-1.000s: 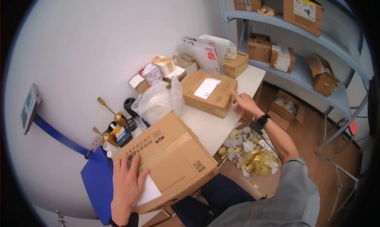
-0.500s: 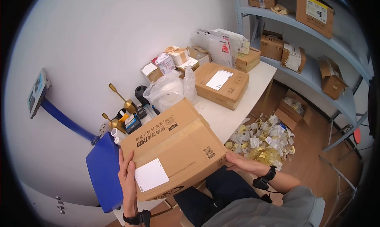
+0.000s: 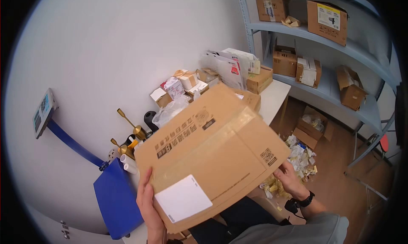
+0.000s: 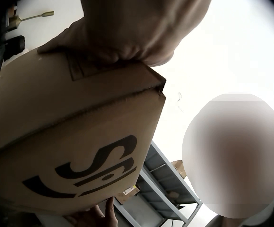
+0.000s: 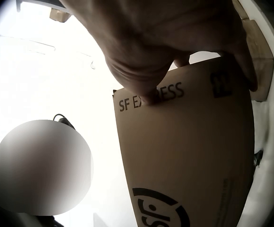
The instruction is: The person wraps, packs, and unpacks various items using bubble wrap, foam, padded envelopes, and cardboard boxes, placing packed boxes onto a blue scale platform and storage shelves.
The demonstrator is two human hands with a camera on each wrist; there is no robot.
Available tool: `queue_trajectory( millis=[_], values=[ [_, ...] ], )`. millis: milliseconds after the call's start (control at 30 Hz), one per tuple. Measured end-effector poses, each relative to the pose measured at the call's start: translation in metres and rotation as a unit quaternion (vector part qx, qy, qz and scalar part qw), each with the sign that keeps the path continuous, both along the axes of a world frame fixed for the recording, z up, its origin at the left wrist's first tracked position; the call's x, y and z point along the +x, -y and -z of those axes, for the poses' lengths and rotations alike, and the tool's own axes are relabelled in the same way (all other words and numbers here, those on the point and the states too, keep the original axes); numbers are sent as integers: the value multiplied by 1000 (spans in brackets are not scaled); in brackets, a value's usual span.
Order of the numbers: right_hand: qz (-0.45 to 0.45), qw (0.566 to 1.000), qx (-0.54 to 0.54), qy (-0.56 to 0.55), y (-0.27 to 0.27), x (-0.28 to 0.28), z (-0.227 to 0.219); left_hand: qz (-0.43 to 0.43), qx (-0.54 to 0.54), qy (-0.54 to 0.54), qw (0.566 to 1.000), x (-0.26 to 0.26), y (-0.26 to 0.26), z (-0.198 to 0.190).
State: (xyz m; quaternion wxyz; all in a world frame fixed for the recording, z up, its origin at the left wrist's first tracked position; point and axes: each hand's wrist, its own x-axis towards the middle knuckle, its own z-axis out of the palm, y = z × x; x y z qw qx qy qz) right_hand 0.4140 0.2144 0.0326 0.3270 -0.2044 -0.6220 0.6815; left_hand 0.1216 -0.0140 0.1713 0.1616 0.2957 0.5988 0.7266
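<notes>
A large cardboard box (image 3: 204, 159) is held tilted between my two hands, raised over the near part of the table. My left hand (image 3: 151, 210) grips its left end, beside a blank-looking white label (image 3: 182, 198). At the right end, my right hand (image 3: 293, 182) holds the lower corner near a printed QR code. The right wrist view shows the thumb (image 5: 144, 90) pressing the side printed "SF EXPRESS", with fingers reaching over the edge. A black logo (image 4: 101, 163) marks the side seen in the left wrist view.
A second carton (image 3: 250, 100) lies partly hidden behind the box. Plastic bags (image 3: 170, 110), small boxes (image 3: 174, 87) and brass-coloured tools (image 3: 131, 125) stand along the wall. A blue scale (image 3: 114, 201) is at left, shelves (image 3: 318, 84) at right, crumpled scraps (image 3: 301, 159) on the floor.
My right hand has come from the farther carton to the big box's right end. My left hand has moved from its top to its left end, and the box has risen and tilted.
</notes>
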Motion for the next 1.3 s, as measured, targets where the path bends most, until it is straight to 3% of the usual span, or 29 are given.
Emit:
queue_trajectory(
  millis=[133, 233, 300, 400, 467, 533, 600, 767, 867, 933, 1067, 1133, 1267, 1300],
  values=[
    [147, 985, 78, -43, -73, -2, -39, 107, 32, -34, 993, -23, -113, -41],
    [243, 963, 96, -73, -146, -12, -42, 159, 75, 44, 983, -19, -202, -43],
    [284, 954, 50, -83, -190, -16, -40, 156, 89, 15, 984, -16, -258, -26],
    [278, 953, 46, -110, -237, -24, -20, 129, 82, 3, 988, -9, -311, -2],
    [258, 962, 43, -77, -260, -31, -6, 64, -11, -46, 997, -13, -331, 12],
    [194, 980, -21, -31, -271, -41, 2, 69, 23, -80, 994, -20, -342, 19],
    [190, 982, 8, 11, -288, -50, 6, -19, -20, -140, 990, -23, -354, 16],
    [211, 951, 103, 202, -298, -92, -36, -40, -51, -150, 986, -54, -364, -3],
    [215, 958, 99, 163, -295, -98, -26, -46, -72, -134, 987, -47, -359, -8],
    [196, 966, 75, 149, -283, -93, -11, -58, -43, -197, 978, -44, -356, 7],
    [245, 958, 104, 110, -266, -89, -6, -43, -46, -198, 978, -39, -335, 11],
    [222, 965, 104, 95, -264, -91, -4, -15, 16, -138, 990, -31, -324, 13],
    [176, 975, 76, 109, -277, -103, -17, -44, -13, -193, 980, -9, -306, 9],
    [173, 974, 78, 128, -285, -105, -19, -61, -63, -204, 975, -1, -302, 5]
  ],
)
